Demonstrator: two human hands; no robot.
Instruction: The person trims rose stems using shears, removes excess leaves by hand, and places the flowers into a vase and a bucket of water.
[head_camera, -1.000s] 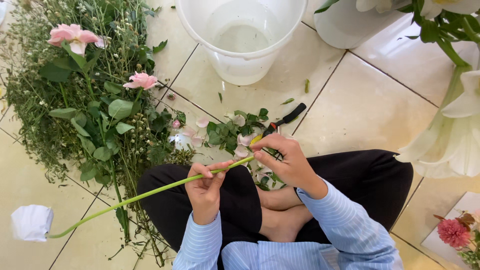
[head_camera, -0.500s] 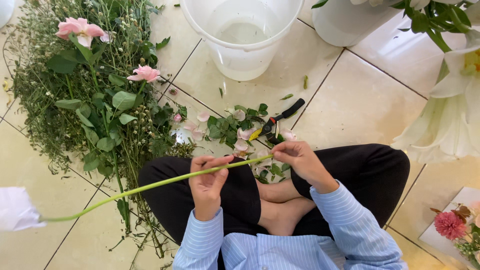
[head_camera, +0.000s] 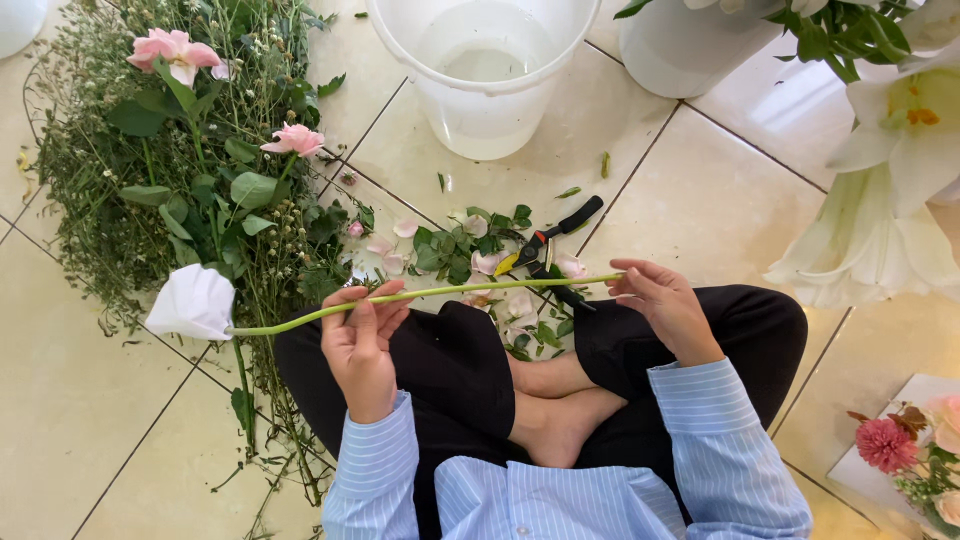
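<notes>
A white bucket (head_camera: 483, 70) stands on the tiled floor (head_camera: 690, 190) at the top middle, upright, with clear water in its bottom and nothing else visible inside. Just right of it stands a second white tub (head_camera: 690, 50), its inside hidden; green leaves and large white lilies (head_camera: 890, 170) lean out over the right edge of the view. At the lower right corner a white tray (head_camera: 850, 465) carries a red and pink bunch of small flowers (head_camera: 905, 450).

The person sits cross-legged on the floor, bare feet tucked between black trouser legs. The left hand (head_camera: 360, 340) has its grip closed around a long green stem (head_camera: 430, 294), fingers curled over it near the left knee. The right hand (head_camera: 665, 305) lies open and relaxed, its fingertips touching the stem's cut end, not clenched on it. The stem runs nearly level across both knees; its flower head, wrapped in white paper (head_camera: 192, 303), hangs beyond the left knee over the floor.

Just beyond the stem, black-handled shears (head_camera: 555, 250) lie among a litter of cut leaves and pale petals (head_camera: 470, 255). To the left a broad heap of greenery (head_camera: 170, 180) with two pink roses (head_camera: 295, 140) fills the floor up to the left and top edges, touching the left knee.

Bare tile shows between the bucket and the shears, to the right of the shears, and at the lower left corner.
</notes>
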